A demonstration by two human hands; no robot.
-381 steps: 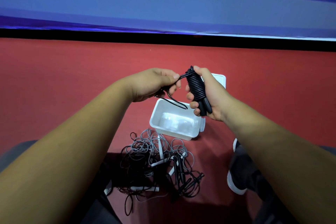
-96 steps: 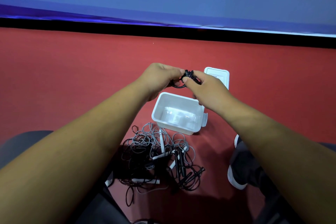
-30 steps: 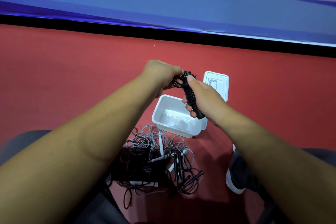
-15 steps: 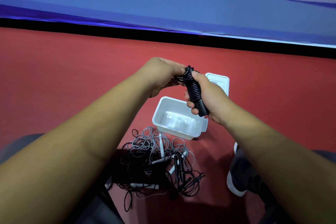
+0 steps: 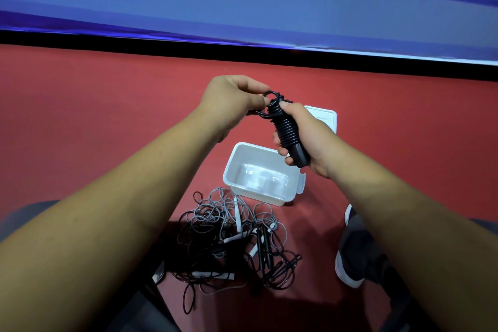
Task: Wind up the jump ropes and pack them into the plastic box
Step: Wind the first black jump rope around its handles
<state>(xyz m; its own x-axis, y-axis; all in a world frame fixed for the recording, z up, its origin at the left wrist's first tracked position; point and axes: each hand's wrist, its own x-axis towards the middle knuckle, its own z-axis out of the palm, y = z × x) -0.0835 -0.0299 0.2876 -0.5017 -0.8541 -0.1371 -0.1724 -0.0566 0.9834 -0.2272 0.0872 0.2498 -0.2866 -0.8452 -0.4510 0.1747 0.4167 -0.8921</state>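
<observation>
Black item in hand: black cord jump rope (image 5: 288, 129), coiled tight round its paired handles, held in the air above the far right corner of the open white plastic box (image 5: 256, 198), nothing in box yet; right hand (image 5: 312, 140) wrapped round the coil, left hand (image 5: 234, 100) pinching the small end loop at the coil's top, hands nearly touching. Step looks like securing the tail. Best guess: keep the right grip firm so turns don't spring, tuck loop under last turn, snug it, then lay bundle flat in box. Counts: one wound rope, one box, one flat white plastic lid (image 5: 327, 116) behind box, one tangled pile of grey and black ropes (image 5: 231, 234) on red floor (image 5: 107, 116) near side of box, at least two ropes in it, exact number can't tell
</observation>
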